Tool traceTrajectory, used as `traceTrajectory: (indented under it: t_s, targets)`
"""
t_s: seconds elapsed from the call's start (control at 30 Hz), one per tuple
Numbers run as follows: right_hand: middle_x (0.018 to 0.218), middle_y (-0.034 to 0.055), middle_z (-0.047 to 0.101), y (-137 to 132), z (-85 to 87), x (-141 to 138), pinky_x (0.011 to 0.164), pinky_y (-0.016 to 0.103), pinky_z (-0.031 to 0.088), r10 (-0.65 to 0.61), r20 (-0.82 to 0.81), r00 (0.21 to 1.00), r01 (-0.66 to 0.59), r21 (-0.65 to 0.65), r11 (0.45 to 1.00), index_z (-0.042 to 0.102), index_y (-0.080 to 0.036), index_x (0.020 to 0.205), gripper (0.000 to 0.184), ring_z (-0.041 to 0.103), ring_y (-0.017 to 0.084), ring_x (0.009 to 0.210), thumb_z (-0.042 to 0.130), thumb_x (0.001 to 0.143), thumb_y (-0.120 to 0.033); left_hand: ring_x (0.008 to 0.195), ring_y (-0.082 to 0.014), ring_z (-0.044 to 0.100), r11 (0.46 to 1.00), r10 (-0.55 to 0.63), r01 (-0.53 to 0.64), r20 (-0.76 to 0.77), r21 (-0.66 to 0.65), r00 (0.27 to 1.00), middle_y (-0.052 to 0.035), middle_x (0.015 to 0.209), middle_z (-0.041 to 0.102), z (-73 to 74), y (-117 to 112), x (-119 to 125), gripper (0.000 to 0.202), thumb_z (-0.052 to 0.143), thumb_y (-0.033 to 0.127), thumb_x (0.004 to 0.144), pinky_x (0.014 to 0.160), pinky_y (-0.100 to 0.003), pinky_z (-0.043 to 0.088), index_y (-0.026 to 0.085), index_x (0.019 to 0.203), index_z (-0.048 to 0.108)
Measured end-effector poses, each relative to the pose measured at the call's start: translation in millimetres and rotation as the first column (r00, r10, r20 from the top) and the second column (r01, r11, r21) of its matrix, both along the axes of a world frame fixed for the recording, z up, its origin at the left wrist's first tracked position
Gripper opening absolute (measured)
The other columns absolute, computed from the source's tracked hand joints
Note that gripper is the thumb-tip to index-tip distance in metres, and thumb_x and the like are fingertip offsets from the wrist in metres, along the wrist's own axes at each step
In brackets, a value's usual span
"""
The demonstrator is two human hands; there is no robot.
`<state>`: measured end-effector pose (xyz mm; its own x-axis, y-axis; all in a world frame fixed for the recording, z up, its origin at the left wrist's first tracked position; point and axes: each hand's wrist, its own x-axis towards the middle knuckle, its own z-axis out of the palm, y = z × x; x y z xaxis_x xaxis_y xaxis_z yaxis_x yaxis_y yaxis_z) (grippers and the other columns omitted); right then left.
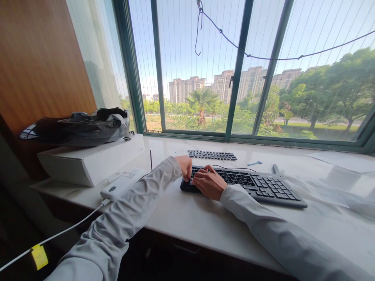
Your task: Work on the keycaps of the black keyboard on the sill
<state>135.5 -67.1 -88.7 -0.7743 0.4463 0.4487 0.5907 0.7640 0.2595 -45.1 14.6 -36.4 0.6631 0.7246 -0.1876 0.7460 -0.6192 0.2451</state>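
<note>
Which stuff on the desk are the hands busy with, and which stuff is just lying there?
In use:
- black keyboard, its left end under both hands
- left hand
- right hand

Just lying about:
- second keyboard by the window
- white box
- dark bag on it
- white power bank
- blue pen

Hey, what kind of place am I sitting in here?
Probably a home or office window desk: a black keyboard under both hands on a pale stone sill counter, big green-framed windows, and a white box.
</note>
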Motion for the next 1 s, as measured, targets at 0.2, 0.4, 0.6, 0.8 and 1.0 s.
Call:
traceTrajectory:
  t_s: [0.2, 0.4, 0.6, 0.8, 1.0]
  targets:
    - [0.092, 0.0070, 0.066, -4.2, 0.2, 2.3, 0.089, 0.038, 0.025, -0.035, -0.047, 0.998, 0.035, -0.006, 0.999, 0.066, -0.020, 0.099, 0.029, 0.054, 0.019, 0.089, 0.037, 0.098, -0.026, 0.074, -0.0144, 0.064, 1.000, 0.014, -0.012, 0.131, -0.014, 0.991, 0.0008, 0.075, 0.075, 2.0, -1.7, -21.1, 0.025, 0.081, 0.030, 0.061, 0.073, -0.019, 0.044, 0.021, 0.085, 0.078]
    - [0.119, 0.0072, 0.061, -7.6, -1.3, 3.5, 0.089, 0.039, 0.027, -0.044, -0.154, 0.987, 0.030, -0.093, 0.995, 0.063, -0.027, 0.116, 0.031, 0.052, 0.021, 0.105, 0.041, 0.097, -0.038, 0.083, -0.0170, 0.066, 0.975, 0.144, -0.185, 0.286, 0.123, 0.947, -0.0023, 0.083, 0.075, 5.1, 8.6, -31.6, 0.025, 0.075, 0.030, 0.068, 0.078, -0.021, 0.045, 0.017, 0.089, 0.077]
    - [0.112, 0.0094, 0.062, -3.6, -1.6, 9.9, 0.089, 0.039, 0.028, -0.117, -0.182, 0.976, 0.102, -0.086, 0.991, 0.060, -0.021, 0.118, 0.030, 0.054, 0.020, 0.100, 0.042, 0.097, -0.032, 0.085, -0.0172, 0.067, 0.966, 0.167, -0.216, 0.300, 0.141, 0.939, -0.0017, 0.083, 0.075, 3.2, 12.2, -32.2, 0.025, 0.075, 0.037, 0.066, 0.080, -0.023, 0.046, 0.021, 0.086, 0.077]
    - [0.108, 0.0072, 0.063, 2.6, -3.6, 17.2, 0.090, 0.038, 0.028, -0.176, -0.179, 0.968, 0.159, -0.110, 0.981, 0.062, -0.022, 0.113, 0.025, 0.056, 0.019, 0.099, 0.045, 0.095, -0.029, 0.074, -0.0142, 0.062, 0.992, 0.102, -0.088, 0.175, -0.086, 0.979, -0.0006, 0.075, 0.071, -7.4, 16.3, -32.0, 0.045, 0.079, 0.056, 0.052, 0.071, -0.022, 0.042, 0.019, 0.078, 0.074]
    - [0.109, 0.0057, 0.063, 3.7, -7.3, 17.0, 0.087, 0.035, 0.029, -0.134, -0.176, 0.975, 0.109, -0.145, 0.983, 0.062, -0.024, 0.114, 0.025, 0.056, 0.018, 0.102, 0.046, 0.096, -0.030, 0.053, -0.0069, 0.042, 0.962, 0.202, -0.168, 0.146, -0.216, 0.968, 0.0081, 0.057, 0.051, -24.8, 27.8, -33.1, 0.059, 0.080, 0.064, 0.040, 0.057, -0.021, 0.033, 0.017, 0.069, 0.057]
